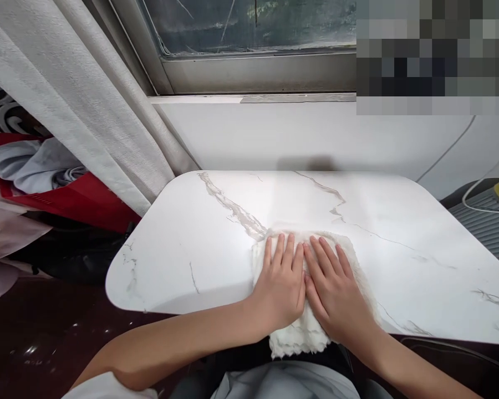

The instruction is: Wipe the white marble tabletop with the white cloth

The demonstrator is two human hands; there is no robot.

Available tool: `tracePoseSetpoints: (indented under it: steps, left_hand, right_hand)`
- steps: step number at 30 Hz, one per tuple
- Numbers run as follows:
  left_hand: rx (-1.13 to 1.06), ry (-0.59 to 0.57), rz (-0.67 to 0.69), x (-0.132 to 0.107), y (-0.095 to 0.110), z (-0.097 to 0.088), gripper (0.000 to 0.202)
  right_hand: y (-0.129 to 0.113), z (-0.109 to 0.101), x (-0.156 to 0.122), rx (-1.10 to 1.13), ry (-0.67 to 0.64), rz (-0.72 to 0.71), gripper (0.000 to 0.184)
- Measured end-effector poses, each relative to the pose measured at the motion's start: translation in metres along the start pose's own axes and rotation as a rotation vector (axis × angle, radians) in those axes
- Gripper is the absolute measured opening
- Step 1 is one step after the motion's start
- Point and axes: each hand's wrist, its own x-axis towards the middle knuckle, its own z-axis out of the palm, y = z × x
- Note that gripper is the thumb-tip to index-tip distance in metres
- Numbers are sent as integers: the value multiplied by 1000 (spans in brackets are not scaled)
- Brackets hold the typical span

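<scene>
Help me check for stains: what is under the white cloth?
Under the cloth is the white, veined table; the cloth's near edge overhangs it. The table surface beneath is covered, so stains there cannot be seen.

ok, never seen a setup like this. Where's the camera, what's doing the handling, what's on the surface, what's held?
There is no machine here: a person works with two bare hands. The single picture comes from a camera worn on that person's head, looking forward and down, so you see roughly what they see.

The left hand and right hand lie side by side, palms down, on a white cloth. Neither grips it; the fingers are flat on top. The cloth lies on a white marble-patterned table, its near end hanging past the front edge.

Behind the table is a window, with a pale curtain on the left. The upper right is pixelated, so I can't tell what's there.
</scene>
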Motion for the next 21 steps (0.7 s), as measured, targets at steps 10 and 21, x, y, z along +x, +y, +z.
tracePoseSetpoints:
  steps: [10,21]
  left_hand:
    - [191,-112,-287,60,-52,-12,53]
    - [39,78,-289,144,-142,0,43]
  right_hand:
    - [9,35,102,-5,-77,17,56]
    - [34,72,209,76,-24,130,55]
